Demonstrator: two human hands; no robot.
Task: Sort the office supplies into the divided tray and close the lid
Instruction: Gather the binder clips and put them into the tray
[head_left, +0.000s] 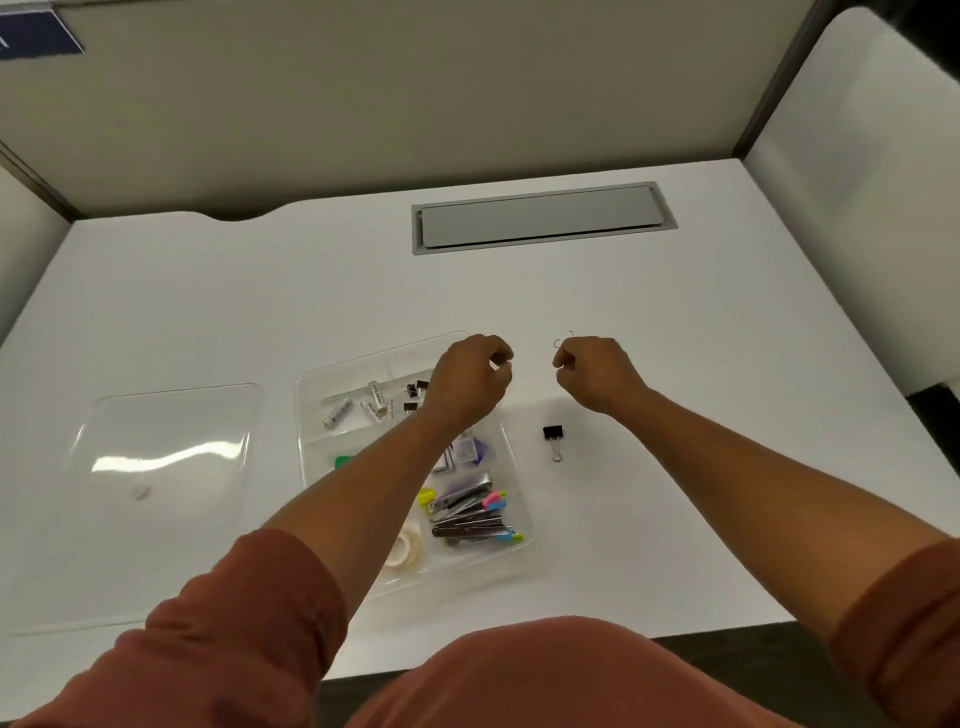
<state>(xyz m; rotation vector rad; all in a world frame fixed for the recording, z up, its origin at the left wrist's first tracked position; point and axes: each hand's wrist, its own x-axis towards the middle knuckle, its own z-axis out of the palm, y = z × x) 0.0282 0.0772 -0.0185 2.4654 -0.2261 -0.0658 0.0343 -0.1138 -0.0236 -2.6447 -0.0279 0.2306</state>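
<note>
The clear divided tray (311, 415) lies at the table's middle. It holds white erasers (376, 402), small black binder clips (415, 389), a tape roll (405, 551), coloured clips and metal clippers (470, 512). My left hand (470, 379) hovers over the tray's far right corner, fingers pinched, with nothing visible in them. My right hand (597, 371) is to the tray's right, fingers curled shut. A wire paper clip (563, 339) shows at its fingertips; held or lying on the table, I cannot tell. A black binder clip (553, 436) lies on the table nearer me.
The clear lid (166, 447) lies flat to the left of the tray. A grey cable hatch (540, 218) is set into the white table's far side. Beige partition walls stand behind and on both sides.
</note>
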